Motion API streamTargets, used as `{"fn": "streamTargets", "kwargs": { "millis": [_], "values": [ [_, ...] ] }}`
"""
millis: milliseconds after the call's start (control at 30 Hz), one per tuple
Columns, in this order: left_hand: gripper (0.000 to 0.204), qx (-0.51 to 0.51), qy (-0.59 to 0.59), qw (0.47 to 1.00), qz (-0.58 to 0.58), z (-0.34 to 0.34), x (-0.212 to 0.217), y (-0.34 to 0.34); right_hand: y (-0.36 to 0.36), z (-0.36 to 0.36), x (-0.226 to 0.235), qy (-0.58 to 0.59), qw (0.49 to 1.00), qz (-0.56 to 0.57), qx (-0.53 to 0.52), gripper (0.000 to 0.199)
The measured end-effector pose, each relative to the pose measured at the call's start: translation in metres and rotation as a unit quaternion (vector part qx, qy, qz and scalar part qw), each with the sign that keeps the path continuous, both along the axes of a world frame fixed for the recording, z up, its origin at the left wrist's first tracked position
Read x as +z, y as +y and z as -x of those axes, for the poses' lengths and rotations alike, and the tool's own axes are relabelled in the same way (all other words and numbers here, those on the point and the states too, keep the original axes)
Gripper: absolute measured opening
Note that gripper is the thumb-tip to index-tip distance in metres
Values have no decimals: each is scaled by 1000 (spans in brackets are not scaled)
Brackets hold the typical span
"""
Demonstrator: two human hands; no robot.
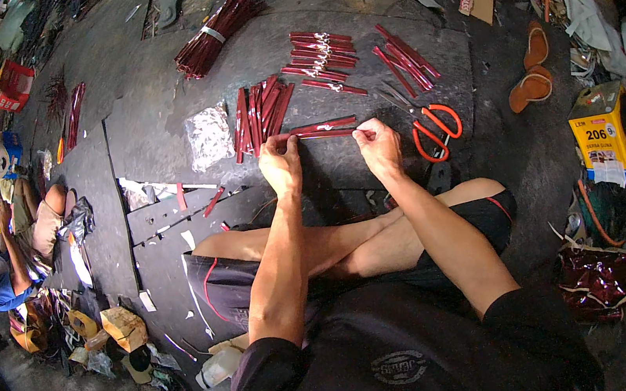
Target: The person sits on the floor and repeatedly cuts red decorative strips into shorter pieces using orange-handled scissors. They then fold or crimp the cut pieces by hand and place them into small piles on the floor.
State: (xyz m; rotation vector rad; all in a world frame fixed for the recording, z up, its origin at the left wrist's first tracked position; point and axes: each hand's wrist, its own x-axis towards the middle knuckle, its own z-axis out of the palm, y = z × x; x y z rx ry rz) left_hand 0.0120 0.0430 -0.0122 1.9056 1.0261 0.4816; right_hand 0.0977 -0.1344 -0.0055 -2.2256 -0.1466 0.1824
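Far left: another person sits on the floor, well apart from the work, with scraps around them. Near them a red tray lies at the edge of the dark mat.

On the mat, left of centre: a banded bundle of red sticks lying at a slant; below it a crumpled patch of silver foil. Just right of the foil, a loose upright group of red sticks.

Centre: left hand closed, fingertips pinching the left end of a red stick pair that lies flat and crosswise on the mat. Right hand closed on the same pair's right end, thumb and forefinger pinched. Both forearms come up from the lower edge over crossed legs.

Above the hands: a row of red sticks with silver wrap, stacked crosswise. To its right, a slanted group of red sticks.

Right of the right hand, close beside it: orange-handled scissors, blades pointing up-left.

Further right, off the mat: a pair of brown sandals, then a yellow box.
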Motion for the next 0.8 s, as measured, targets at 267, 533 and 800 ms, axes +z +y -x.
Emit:
{"fn": "streamTargets", "kwargs": {
  "millis": [267, 533, 800],
  "values": [
    [20, 1, 21, 1000, 22, 1, 6, -1, -1, -4, -12, -62, 998, 2, 33, 10],
    [19, 7, 18, 1000, 0, 2, 2, -2, -1, -4, -13, -106, 993, 3, 49, 11],
    [20, 9, 16, 1000, -18, 0, 4, -5, -21, -24, 9, -14, 1000, -15, -4, 16]
  ]
}}
